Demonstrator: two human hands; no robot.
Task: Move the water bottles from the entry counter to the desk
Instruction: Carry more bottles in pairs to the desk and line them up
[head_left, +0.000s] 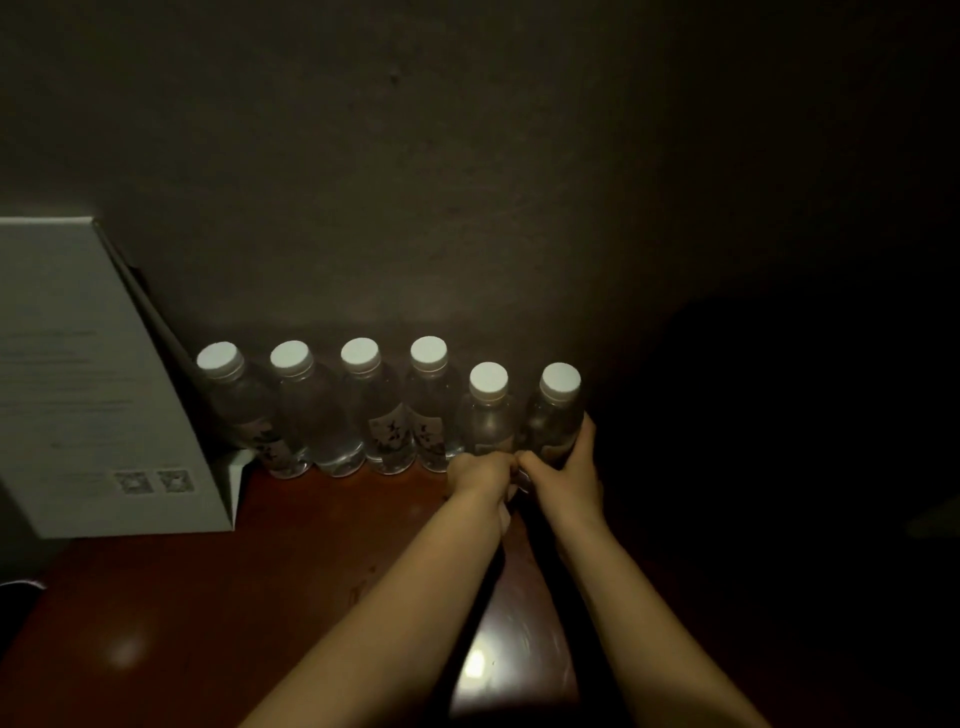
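We grip fifth bottle (487, 415) with left hand (480, 474); right hand (566, 467) fingers clamped round sixth bottle (553, 410); both upright on counter (260, 597).

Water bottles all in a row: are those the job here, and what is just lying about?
Job:
- six clear plastic water bottles with white caps
- left hand and right hand, each gripping one bottle

Lying about:
- white folded card sign
- reddish-brown wooden counter

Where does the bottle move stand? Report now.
Done: nothing visibly; six capped bottles stand on the wooden counter. In hand: left hand grips the fifth bottle, right hand the sixth bottle. Left: four bottles untouched.
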